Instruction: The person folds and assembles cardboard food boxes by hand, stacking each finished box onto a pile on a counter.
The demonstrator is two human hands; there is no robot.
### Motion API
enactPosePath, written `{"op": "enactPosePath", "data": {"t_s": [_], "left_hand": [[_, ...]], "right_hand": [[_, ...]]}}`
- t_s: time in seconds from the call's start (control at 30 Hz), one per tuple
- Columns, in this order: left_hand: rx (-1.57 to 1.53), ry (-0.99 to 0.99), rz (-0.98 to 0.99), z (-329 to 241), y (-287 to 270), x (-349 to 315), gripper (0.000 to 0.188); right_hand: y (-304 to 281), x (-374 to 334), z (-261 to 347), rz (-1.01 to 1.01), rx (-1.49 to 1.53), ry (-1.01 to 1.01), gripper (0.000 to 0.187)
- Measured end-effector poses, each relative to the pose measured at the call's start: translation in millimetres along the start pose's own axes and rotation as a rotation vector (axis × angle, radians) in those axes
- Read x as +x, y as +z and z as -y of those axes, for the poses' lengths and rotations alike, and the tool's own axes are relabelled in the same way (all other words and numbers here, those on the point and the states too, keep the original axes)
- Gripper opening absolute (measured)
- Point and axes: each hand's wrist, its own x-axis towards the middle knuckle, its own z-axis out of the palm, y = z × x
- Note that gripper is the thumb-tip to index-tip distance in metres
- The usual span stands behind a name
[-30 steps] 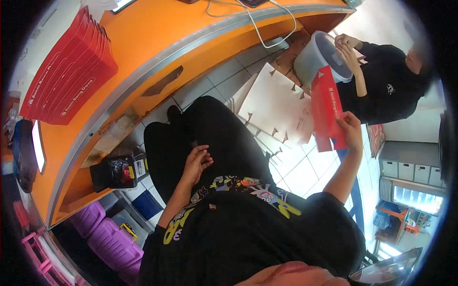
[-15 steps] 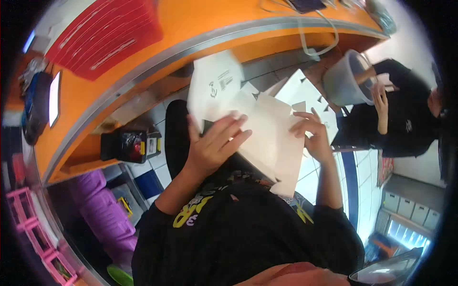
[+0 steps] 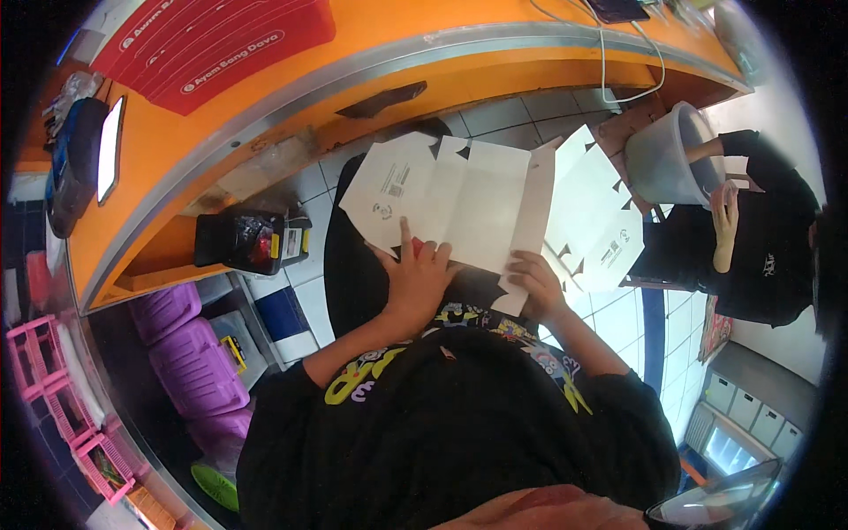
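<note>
A die-cut white cardboard box blank [image 3: 490, 190] lies partly unfolded across my lap, with creased panels, notched edges and small dark printing. My left hand [image 3: 420, 278] rests at its near left edge, fingers spread over the board and the index finger stretched out. A small patch of red shows between those fingers. At the near edge, right of the middle, my right hand [image 3: 537, 284] grips a flap, fingers on top and the thumb out of sight. Another white panel section [image 3: 596, 216] with notches tilts up on the right; whether it is a separate blank, I cannot tell.
An orange counter [image 3: 371, 40] curves along the far side, bearing red printed cardboard [image 3: 212, 53] and a phone [image 3: 109, 150]. A person in black [image 3: 760, 230] reaches into a translucent bucket [image 3: 658, 159] at right. Purple containers [image 3: 199, 367] and a black box [image 3: 225, 243] stand left.
The box blank has opened out flatter on my lap. My right hand has moved from its right side down to the near edge; my left hand has shifted slightly right.
</note>
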Motion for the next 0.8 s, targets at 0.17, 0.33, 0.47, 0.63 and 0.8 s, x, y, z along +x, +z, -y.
{"op": "enactPosePath", "data": {"t_s": [0.17, 0.33, 0.47, 0.63, 0.8], "left_hand": [[0.050, -0.019, -0.153, -10, -21, 4, 0.041], [-0.139, -0.314, 0.416, -11, -59, 23, 0.033], [0.543, 0.262, 0.098, 6, -54, 37, 0.032], [-0.735, 0.069, 0.752, 59, 5, 78, 0.035], [-1.047, 0.022, 0.753, 78, 38, 78, 0.036]], "right_hand": [[-8, 21, 1, 0.018, 0.079, 0.048, 0.024], [-12, 38, -1, 0.178, 0.198, -0.036, 0.025], [-5, 34, -4, 0.085, 0.196, -0.140, 0.024], [8, 22, -16, -0.102, 0.209, -0.168, 0.023], [18, 52, -18, -0.181, 0.127, 0.070, 0.028]]}}
